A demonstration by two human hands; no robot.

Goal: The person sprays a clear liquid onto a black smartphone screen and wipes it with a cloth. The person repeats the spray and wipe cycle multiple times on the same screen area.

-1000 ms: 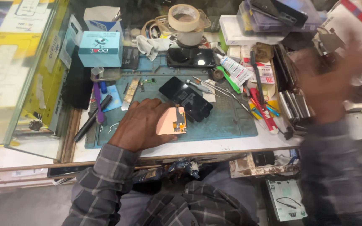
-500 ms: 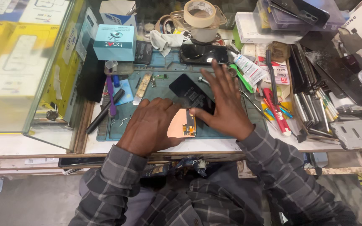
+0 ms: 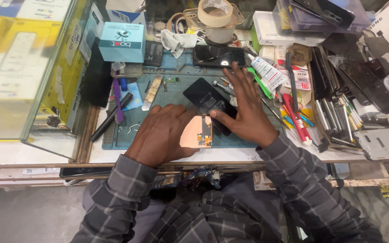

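While the left hand (image 3: 160, 137) lies flat on the blue mat (image 3: 127, 135) at the worktop's near edge, fingers together and pressing down a copper-backed panel (image 3: 196, 132), the right hand (image 3: 244, 112) rests just beside it, fingers spread, thumb touching the panel's right edge. Under the right palm lies a black phone (image 3: 203, 96). Farther back sit a second phone (image 3: 218, 56) and a tape roll (image 3: 215, 11).
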